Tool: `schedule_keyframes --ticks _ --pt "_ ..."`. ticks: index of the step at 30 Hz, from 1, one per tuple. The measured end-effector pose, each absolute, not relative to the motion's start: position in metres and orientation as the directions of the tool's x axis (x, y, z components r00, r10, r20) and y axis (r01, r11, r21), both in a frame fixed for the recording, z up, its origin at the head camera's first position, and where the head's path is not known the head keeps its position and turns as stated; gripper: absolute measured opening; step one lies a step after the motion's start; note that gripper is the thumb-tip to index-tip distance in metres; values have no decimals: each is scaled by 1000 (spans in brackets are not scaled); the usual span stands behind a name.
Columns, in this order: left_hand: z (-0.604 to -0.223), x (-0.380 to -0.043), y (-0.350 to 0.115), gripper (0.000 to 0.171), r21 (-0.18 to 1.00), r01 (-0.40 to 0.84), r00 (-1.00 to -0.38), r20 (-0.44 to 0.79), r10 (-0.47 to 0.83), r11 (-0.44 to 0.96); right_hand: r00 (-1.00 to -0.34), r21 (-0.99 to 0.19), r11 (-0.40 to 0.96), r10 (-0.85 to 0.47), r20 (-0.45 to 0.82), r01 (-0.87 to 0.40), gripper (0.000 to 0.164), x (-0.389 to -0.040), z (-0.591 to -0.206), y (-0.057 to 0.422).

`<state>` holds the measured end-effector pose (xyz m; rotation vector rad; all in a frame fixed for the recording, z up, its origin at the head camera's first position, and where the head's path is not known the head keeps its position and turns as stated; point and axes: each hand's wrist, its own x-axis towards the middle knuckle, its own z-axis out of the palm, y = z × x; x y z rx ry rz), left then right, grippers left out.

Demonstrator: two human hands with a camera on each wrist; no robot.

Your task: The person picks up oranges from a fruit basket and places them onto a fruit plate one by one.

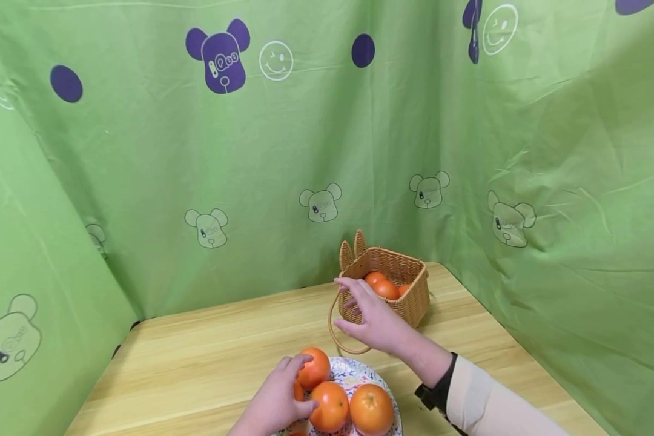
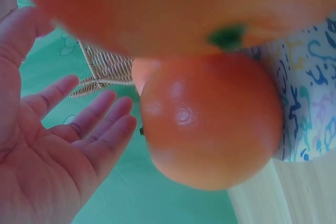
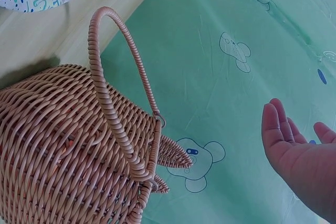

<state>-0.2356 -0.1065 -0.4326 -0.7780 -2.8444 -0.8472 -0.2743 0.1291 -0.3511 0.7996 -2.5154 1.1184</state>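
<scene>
Several oranges point(image 1: 372, 409) sit on a round plate point(image 1: 354, 367) with a colourful squiggle pattern. Over the plate's left side my left hand point(image 1: 278, 396) spreads its thumb and fingers about the oranges. In the left wrist view its fingers are loosely bent and apart from the nearest orange point(image 2: 210, 124); whether the thumb touches the upper one is unclear. My right hand point(image 1: 373, 318) hovers before the wicker basket point(image 1: 416, 306), fingers spread, holding nothing. Several oranges point(image 1: 386, 289) lie inside the basket. Its handle point(image 3: 97, 61) hangs down on the side facing the plate.
The basket has two wicker rabbit ears point(image 1: 359, 241) at its back left corner. Green cloth point(image 1: 251, 151) with bear prints encloses the wooden table point(image 1: 207, 357) behind and on both sides. A black band point(image 1: 438, 387) circles my right wrist.
</scene>
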Motion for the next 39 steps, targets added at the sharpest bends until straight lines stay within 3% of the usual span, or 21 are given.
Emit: schedule_keyframes --ticks 16,30,39 --pt "-417 -235 -107 64 539 474 -881 285 378 696 -821 -606 553 -379 428 -572 67 -276 -355 132" --pt "-376 -240 -105 58 721 422 -893 434 115 549 -833 -641 532 -359 421 -553 61 -292 -352 140" --pt "-365 -241 -105 56 759 423 -891 447 75 494 -855 -674 527 -327 402 -518 58 -296 -352 147"
